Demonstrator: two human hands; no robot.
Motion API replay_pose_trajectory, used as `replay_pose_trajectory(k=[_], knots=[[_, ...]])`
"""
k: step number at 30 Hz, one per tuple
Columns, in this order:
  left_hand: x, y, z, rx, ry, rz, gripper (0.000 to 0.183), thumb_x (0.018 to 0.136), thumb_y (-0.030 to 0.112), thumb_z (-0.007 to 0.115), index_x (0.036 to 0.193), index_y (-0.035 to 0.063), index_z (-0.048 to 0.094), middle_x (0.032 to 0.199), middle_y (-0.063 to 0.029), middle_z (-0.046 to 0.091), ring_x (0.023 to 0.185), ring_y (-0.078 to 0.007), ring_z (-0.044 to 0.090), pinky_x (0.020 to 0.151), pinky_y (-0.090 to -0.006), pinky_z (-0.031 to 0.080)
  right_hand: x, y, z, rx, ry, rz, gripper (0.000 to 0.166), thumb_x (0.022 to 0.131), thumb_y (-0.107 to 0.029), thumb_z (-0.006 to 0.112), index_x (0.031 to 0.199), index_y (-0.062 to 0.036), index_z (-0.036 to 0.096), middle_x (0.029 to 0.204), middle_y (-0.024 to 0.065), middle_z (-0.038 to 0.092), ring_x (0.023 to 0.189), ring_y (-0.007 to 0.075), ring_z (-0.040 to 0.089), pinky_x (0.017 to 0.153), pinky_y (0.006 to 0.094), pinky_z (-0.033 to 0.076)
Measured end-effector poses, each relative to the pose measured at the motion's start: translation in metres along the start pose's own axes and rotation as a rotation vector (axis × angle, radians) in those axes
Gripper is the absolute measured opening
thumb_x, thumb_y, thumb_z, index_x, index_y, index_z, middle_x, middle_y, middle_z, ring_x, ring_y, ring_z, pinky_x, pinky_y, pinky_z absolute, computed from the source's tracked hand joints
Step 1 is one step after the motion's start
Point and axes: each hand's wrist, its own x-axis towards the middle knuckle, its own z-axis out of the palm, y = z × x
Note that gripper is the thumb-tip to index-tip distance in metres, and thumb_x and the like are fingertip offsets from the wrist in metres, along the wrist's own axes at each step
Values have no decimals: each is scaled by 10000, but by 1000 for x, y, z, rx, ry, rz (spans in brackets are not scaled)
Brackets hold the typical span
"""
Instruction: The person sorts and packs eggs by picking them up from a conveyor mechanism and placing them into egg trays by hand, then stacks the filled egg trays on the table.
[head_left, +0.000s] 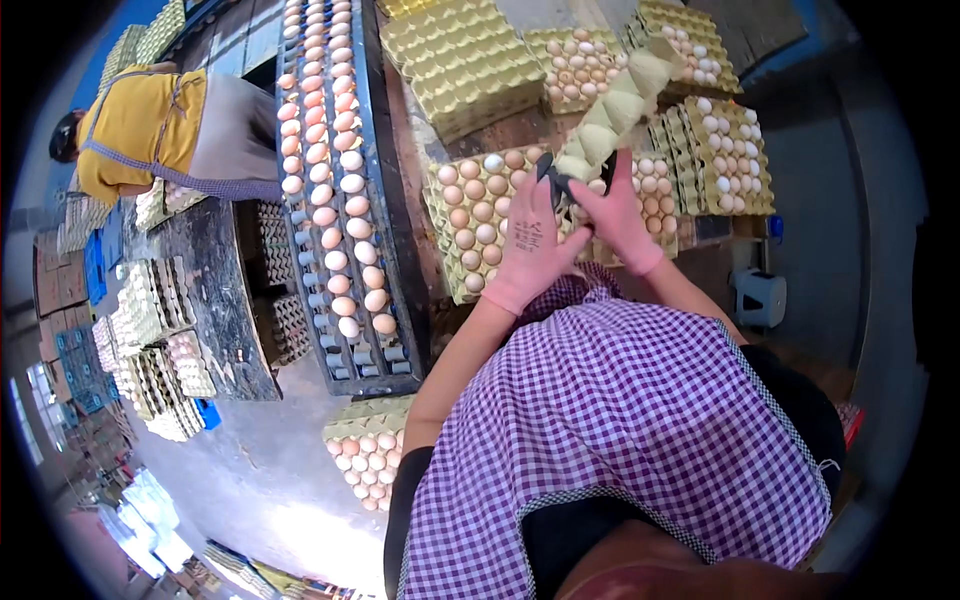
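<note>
My left hand (531, 244) and my right hand (621, 221) wear pink gloves with dark fingertips. Between them they grip the near end of a moulded-pulp egg tray piece (611, 120), which looks like a narrow strip from here and slants up to the right. Some of the right fingers are hidden behind it. Directly below my hands, on the table, sits a tray of eggs (472, 217) in brown and pale shades. More eggs (654, 187) show past my right wrist. The strip and my hands cover the middle of these eggs.
Left of me runs a roller conveyor (409, 247) carrying rows of eggs (352, 184). A stack of pulp trays (465, 64) stands beyond my hands. Filled trays (724, 154) line the right side. Another person (150, 135) bends across the conveyor. More eggs (367, 465) sit low at left.
</note>
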Motion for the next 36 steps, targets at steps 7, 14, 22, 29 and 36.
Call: replay_pose_trajectory(k=[7,14,22,29,36], knots=[[-66,-44,-31,-36,173,-448,641,907,244,677,1401,-75,421,1459,-267,403,1351,-419,379,1147,-473,308,174,34,14,-630,8,-548,687,694,-218,737,1341,-111,531,1497,217,378,1363,420,393,1163,492,305],[-207,-79,-61,-31,396,-836,477,972,170,600,1377,-56,489,1339,-226,549,1265,-358,504,1086,-432,385,275,113,84,-1098,-531,-345,584,821,-191,619,1397,-186,525,1599,147,303,1439,364,351,1198,523,226],[-185,-120,-42,-120,192,-774,455,994,196,579,1376,-38,503,1350,-222,547,1269,-348,515,1090,-411,388,226,146,97,-1232,-377,-163,607,917,-156,530,1508,-252,426,1630,136,256,1455,337,348,1175,549,254],[-87,-172,-23,196,-144,-357,488,937,264,609,1313,-42,551,1240,-266,585,1201,-420,525,1049,-486,398,165,86,73,-928,8,-409,535,862,-213,597,1385,-123,524,1428,221,502,1336,363,470,1160,530,286],[-86,-133,41,396,-318,-271,585,946,336,586,1380,-44,485,1370,-278,503,1289,-440,451,1110,-503,331,-6,135,-127,-788,154,-33,452,865,-283,642,1291,-134,627,1406,178,526,1312,355,470,1145,505,316]])
